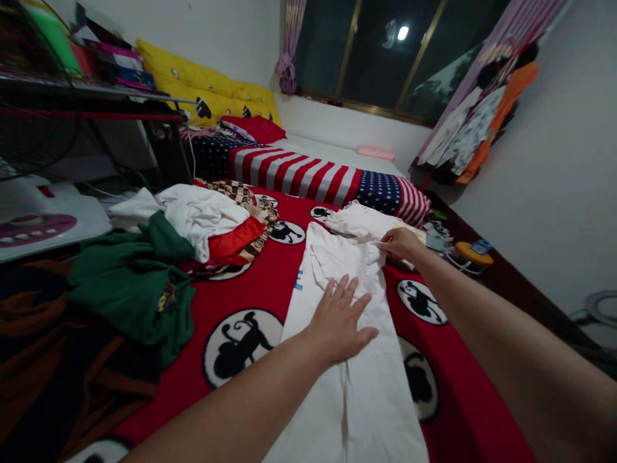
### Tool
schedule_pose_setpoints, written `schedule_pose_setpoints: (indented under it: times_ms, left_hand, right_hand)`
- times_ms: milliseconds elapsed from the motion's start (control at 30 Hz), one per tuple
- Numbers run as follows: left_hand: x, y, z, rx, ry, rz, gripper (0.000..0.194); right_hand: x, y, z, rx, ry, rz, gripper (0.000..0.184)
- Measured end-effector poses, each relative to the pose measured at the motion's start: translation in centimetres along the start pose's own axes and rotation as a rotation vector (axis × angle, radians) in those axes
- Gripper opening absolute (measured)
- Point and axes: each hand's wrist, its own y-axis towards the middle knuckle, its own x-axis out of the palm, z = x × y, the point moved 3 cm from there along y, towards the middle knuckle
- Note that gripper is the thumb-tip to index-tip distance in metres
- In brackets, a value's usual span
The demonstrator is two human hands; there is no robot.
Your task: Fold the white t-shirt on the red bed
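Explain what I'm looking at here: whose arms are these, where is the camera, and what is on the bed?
There is one picture, taken by a camera worn on a person's head, looking forward and down, so both arms are that person's own. The left hand lies flat, fingers spread, on a white garment laid out along a red blanket printed with black figures in white circles. The right hand pinches the garment's far edge. To the left sits a heap of clothes, with a green garment and a white one. Beyond lies a stars-and-stripes cover, with yellow pillows at the wall.
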Motion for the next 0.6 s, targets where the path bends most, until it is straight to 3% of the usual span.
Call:
schedule_pose_setpoints:
  times_ms: [133, 300, 433, 533, 600]
  left_hand:
    - [-0.1, -0.1, 0.2, -0.017, -0.017, 0.027, 0.068]
    - [0.1, 0.0, 0.2, -0.034, -0.025, 0.02, 0.07]
    - [0.1, 0.0, 0.2, -0.036, -0.02, 0.025, 0.069]
    - [0.0, 0.0, 0.2, -0.026, -0.01, 0.041, 0.068]
    - [0.0, 0.0, 0.2, -0.02, 0.0, 0.047, 0.067]
  right_hand:
    - [0.9, 0.9, -0.3, 0.005, -0.079, 0.078, 0.02]
    - [3.4, 0.2, -0.6, 0.092, -0.196, 0.191, 0.027]
    - [3.0, -1.0, -2.0, 0.116, -0.252, 0.2, 0.03]
    - [2.3, -2.8, -4.3, 0.022, -0.259, 0.25, 0.03]
    - [3.1, -4.0, -6.0, -0.119, -0.156, 0.148, 0.029]
